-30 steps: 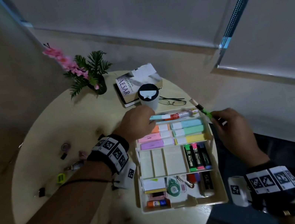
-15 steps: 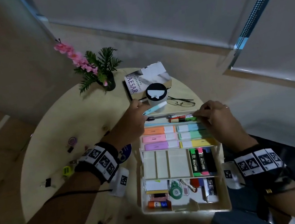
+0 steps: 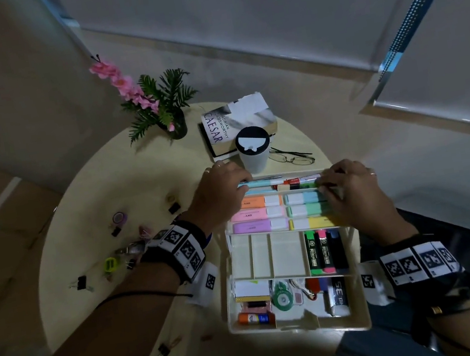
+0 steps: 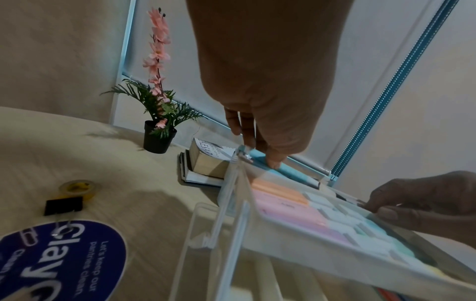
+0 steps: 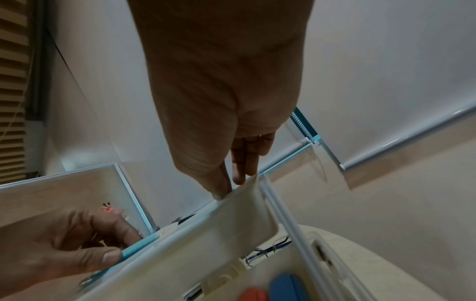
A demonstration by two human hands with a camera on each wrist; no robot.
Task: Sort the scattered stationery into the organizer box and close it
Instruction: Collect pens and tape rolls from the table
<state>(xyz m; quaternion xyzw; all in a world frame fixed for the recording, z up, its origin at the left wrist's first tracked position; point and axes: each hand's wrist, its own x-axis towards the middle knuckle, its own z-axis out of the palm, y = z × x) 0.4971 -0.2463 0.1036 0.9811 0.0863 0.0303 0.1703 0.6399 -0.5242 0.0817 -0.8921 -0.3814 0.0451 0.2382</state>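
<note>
A light-blue pen (image 3: 255, 184) is pinched by the left hand (image 3: 220, 192) and laid into the far row of the organizer box (image 3: 299, 325); the upper tray's rim is pinched by the right hand (image 3: 350, 189). Judged next: release, then gathering the binder clips (image 3: 81, 282) left of the grip. Beyond, a round table (image 3: 82, 203) and window blinds (image 3: 260, 2) are seen.

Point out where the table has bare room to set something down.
Bare: table between potted plant and left hand. Crowded: binder clips at the left edge; book, cup, glasses behind organizer box.
</note>
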